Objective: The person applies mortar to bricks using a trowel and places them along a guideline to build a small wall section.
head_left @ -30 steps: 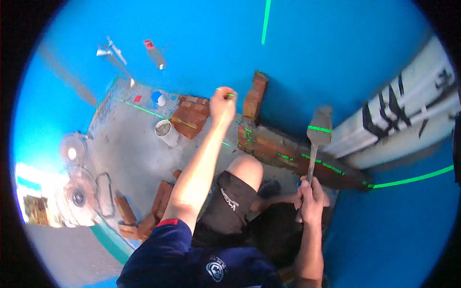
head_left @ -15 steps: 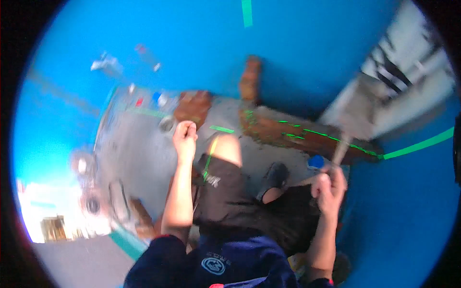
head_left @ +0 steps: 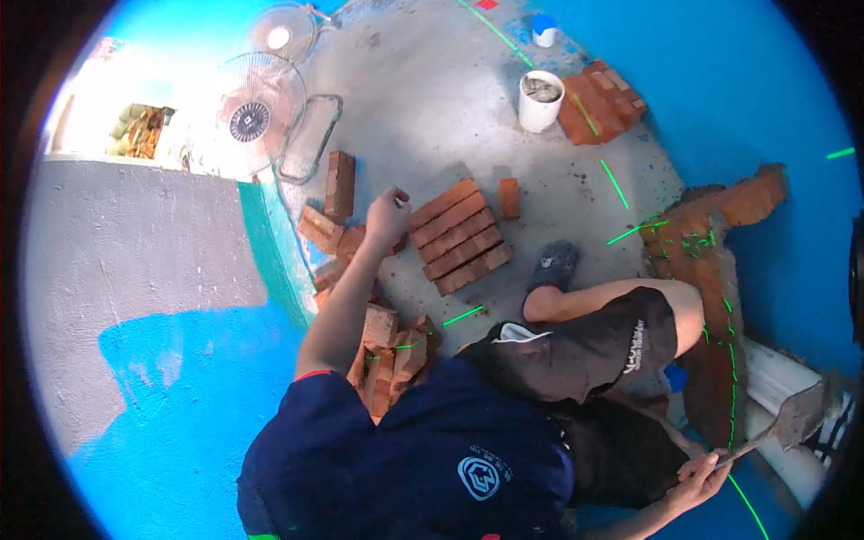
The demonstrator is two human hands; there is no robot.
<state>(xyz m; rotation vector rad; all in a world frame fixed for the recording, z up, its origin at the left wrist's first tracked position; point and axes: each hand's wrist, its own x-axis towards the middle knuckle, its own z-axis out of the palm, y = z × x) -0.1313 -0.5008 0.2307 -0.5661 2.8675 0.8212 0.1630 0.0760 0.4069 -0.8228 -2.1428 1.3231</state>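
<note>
My right hand (head_left: 698,484) at the lower right grips the handle of a trowel (head_left: 799,416). The trowel's grey, mortar-stained blade points right, over a white surface beside the wall. My left hand (head_left: 388,219) is held out with its fingers curled in, and nothing shows in them. It is nearest to a neat block of red bricks (head_left: 461,236) laid side by side on the floor. Below and left of that hand lies a loose heap of bricks (head_left: 382,326), partly hidden by my forearm. One brick (head_left: 340,184) stands just left of the hand.
A low brick course (head_left: 691,297) with green laser lines runs along the blue wall on the right. A white bucket of grey mortar (head_left: 540,108) stands beside stacked bricks (head_left: 601,101). A blue-topped white container (head_left: 544,31) is farther back. Two fans (head_left: 261,117) stand at upper left.
My view has swung left, bringing the brick block and heap into sight. My left hand has moved from near my knee to over by the bricks. The trowel stays in my right hand.
</note>
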